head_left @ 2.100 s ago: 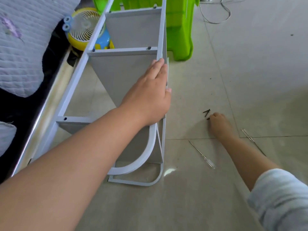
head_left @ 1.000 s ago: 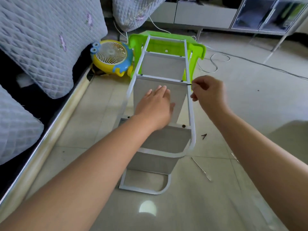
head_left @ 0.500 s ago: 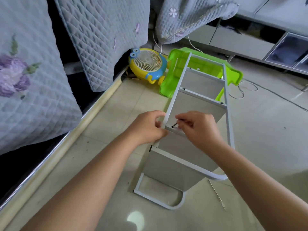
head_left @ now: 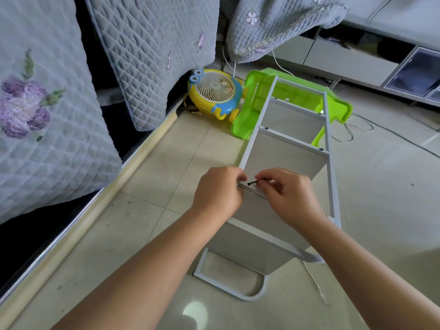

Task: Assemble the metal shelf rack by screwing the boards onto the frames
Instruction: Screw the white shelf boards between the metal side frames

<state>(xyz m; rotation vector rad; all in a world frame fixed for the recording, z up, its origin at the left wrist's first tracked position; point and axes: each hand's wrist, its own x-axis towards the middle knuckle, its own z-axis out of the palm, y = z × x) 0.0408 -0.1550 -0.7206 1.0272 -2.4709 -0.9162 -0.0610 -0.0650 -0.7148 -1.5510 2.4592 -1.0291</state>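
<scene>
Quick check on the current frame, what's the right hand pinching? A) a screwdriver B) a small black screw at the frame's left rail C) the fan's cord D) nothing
B: the right hand pinches a small black screw against the shelf rack, at its left rail where the left hand grips; the screwdriver lies on the floor.

A white metal shelf rack [head_left: 289, 163] lies on its side on the tiled floor [head_left: 154, 210]. The left hand [head_left: 217, 194] grips its near rail, and the right hand [head_left: 289, 196] pinches a black screw [head_left: 253, 182] at the board's edge. At 12 o'clock sits a green stool [head_left: 259, 96]; at 11, a yellow fan [head_left: 215, 94].
</scene>
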